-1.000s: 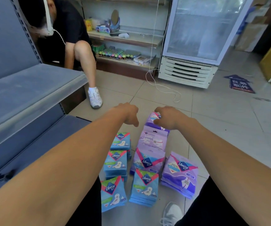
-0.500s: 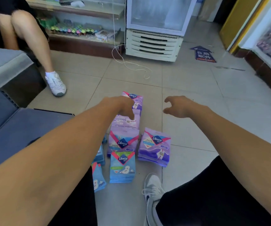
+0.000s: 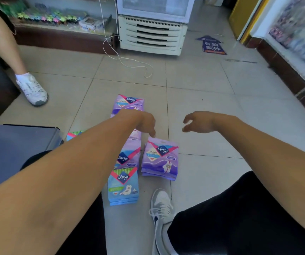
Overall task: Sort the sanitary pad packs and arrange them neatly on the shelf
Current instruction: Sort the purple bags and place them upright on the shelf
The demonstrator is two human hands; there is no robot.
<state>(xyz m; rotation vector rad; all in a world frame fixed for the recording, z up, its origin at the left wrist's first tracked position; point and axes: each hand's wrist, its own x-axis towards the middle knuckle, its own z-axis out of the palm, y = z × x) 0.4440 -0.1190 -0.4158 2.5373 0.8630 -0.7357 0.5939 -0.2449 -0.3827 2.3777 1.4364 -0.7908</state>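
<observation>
Sorting step: the packs lie on the floor (image 3: 212, 111). The left hand (image 3: 145, 123) hovers empty, fingers drooping, over the near purple stack (image 3: 160, 159); the right hand (image 3: 198, 122) is spread, empty. Next: grasp it.

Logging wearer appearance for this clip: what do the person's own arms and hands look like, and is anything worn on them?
Both forearms are bare to the frame edge: no sleeves, gloves, watch, rings or markings show on the left hand or right hand. Below them are dark trousers and a grey-white laced sneaker.
</observation>
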